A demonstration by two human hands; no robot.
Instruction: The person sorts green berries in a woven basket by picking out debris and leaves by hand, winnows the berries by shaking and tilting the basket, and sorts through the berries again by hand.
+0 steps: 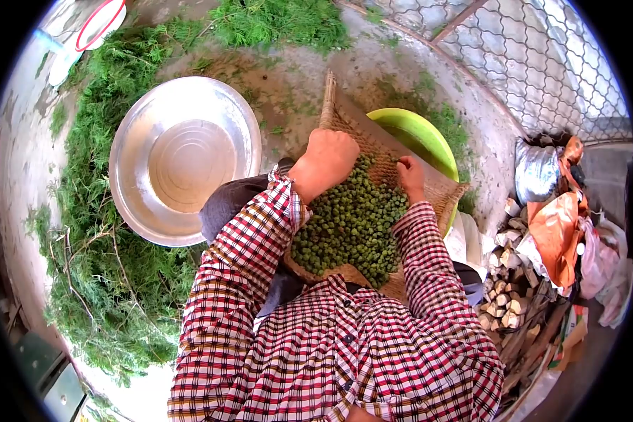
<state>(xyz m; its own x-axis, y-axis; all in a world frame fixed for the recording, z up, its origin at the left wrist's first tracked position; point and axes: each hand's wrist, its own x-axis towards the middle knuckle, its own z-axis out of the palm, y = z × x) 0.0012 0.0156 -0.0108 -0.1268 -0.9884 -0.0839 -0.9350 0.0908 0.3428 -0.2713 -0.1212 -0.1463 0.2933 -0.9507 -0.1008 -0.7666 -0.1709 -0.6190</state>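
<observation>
A woven straw winnowing basket (364, 128) rests across my lap, its narrow end pointing away from me. Many small green cones or berries (348, 228) are heaped in it. My left hand (328, 158) is closed in a fist at the basket's left side, over the upper end of the heap. Its fingers are turned down and hidden, so what they hold does not show. On the right side of the heap, my right hand (411, 177) has its fingers curled together by the basket's inner surface. Whether anything is between them is too small to tell.
A wide metal basin (190, 165) stands left of the basket. A yellow-green tub (418, 133) sits partly under the basket's far right side. Cut green branches (112, 274) cover the ground at left. Split firewood (506, 299) and an orange bag (555, 228) lie at right, near wire mesh (527, 63).
</observation>
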